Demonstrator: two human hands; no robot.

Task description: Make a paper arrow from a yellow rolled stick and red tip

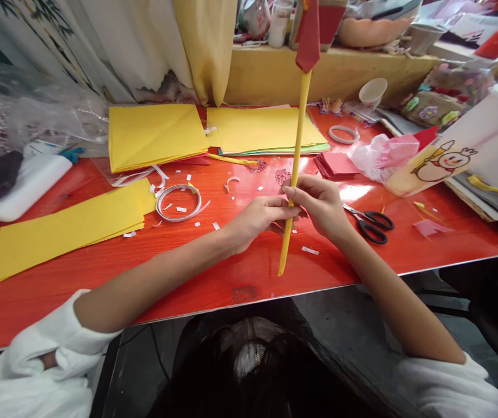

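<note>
A long thin yellow paper stick (300, 136) stands nearly upright over the table's front half, a folded red paper piece (308, 43) at its top end. My left hand (260, 219) grips the stick in its lower part, fingers closed around it. Just above and to the right, my right hand (316, 200) pinches the same stick between thumb and fingers. Some fingertips are hidden behind the stick. Black-handled scissors (373, 225) lie to the right of my right hand. A roll of white tape (178, 202) rests left of my left hand.
Stacks of yellow paper (155, 136) lie at the back, with long yellow strips (70, 226) at the left. Small red paper sheets (336, 165), a second tape roll (343, 134) and a printed plastic bag (444, 145) are at the right. White scraps litter the red table (214, 273).
</note>
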